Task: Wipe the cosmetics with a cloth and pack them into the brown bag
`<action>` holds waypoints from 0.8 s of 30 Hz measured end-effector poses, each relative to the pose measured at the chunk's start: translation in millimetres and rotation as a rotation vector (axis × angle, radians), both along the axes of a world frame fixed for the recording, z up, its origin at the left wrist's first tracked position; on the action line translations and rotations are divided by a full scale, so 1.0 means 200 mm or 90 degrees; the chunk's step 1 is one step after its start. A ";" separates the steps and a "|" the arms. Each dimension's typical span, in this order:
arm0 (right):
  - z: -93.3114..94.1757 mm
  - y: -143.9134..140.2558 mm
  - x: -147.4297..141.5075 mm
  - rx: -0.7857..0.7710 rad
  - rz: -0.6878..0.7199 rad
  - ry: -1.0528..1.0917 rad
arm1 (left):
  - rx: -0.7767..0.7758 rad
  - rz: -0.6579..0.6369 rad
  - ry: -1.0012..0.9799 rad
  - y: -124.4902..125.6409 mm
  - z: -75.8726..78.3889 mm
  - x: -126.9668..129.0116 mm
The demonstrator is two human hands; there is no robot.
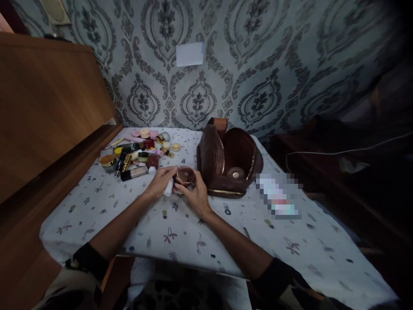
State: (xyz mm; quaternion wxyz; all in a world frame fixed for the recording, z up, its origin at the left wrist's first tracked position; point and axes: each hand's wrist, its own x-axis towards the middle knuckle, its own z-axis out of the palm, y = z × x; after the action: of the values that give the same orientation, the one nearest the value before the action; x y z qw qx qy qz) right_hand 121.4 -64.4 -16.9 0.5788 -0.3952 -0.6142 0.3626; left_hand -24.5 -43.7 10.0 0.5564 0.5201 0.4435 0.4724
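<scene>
A round brown cosmetic jar with a shiny lid (185, 175) is between my hands, above the table's middle. My right hand (198, 197) is closed around its right side, thumb toward me. My left hand (160, 181) is closed on a small white tube (168, 188), and its fingertips touch the jar's left edge. Just right of my hands stands a brown leather bag (211, 161), unzipped and gaping. To the left lies a group of cosmetics, among them a foundation bottle with a black cap (134, 173), a gold lipstick (127, 162) and a dark red box (152, 162).
A patterned white cloth (142, 228) covers the table. Right of the bag lies a blurred-out item (279, 196). A wooden panel (48, 112) borders the left side, and a papered wall (200, 94) rises behind. A white cable (348, 150) crosses the dark area at right.
</scene>
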 end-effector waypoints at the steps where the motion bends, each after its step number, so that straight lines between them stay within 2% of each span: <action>1: -0.01 0.00 0.00 -0.011 0.009 0.012 | 0.022 0.009 0.046 0.00 0.01 0.00; 6: -0.04 0.03 0.00 -0.020 -0.001 -0.007 | 0.250 0.102 0.255 0.00 0.01 -0.02; 10: -0.05 0.04 0.01 0.026 -0.044 -0.104 | 0.318 0.122 0.331 0.01 -0.01 -0.03; 14: -0.04 0.03 0.01 0.035 -0.058 -0.195 | 0.358 0.084 0.378 -0.01 0.00 -0.03; 18: -0.03 0.02 0.01 0.039 -0.056 -0.241 | 0.441 0.030 0.414 -0.05 0.03 -0.01; 21: -0.04 0.02 0.01 0.019 -0.059 -0.211 | 0.495 -0.019 0.419 -0.08 0.05 0.01; 24: -0.04 0.04 0.00 -0.033 -0.027 -0.104 | 0.532 -0.064 0.375 -0.09 0.07 0.02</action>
State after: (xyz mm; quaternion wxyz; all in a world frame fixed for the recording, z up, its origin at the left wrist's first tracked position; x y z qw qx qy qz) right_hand 121.9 -57.3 -24.3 0.5242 -0.4511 -0.6412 0.3325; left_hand -21.4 -61.4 23.6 0.1743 0.8297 0.3295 0.4155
